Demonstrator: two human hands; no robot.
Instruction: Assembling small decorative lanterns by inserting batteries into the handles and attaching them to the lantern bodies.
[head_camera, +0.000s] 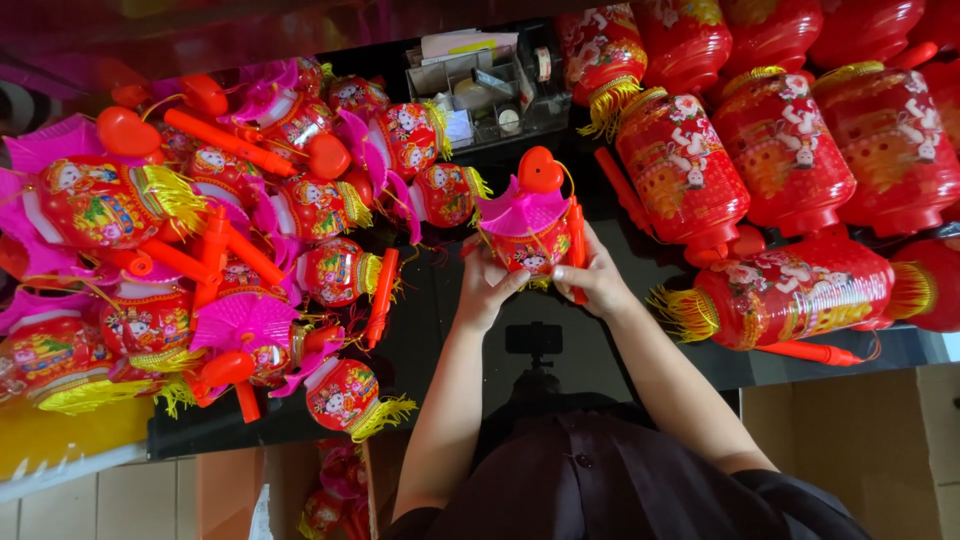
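Both hands, left hand (487, 283) and right hand (592, 280), are closed around a small lantern (527, 235) held between them above the counter (440, 330). Squeezing hard could crush its thin pink top.

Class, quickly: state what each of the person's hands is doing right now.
Left hand: fingers closed on the small lantern, gripping its left side.
Right hand: fingers closed on the same small lantern, at its right side by the orange stick.
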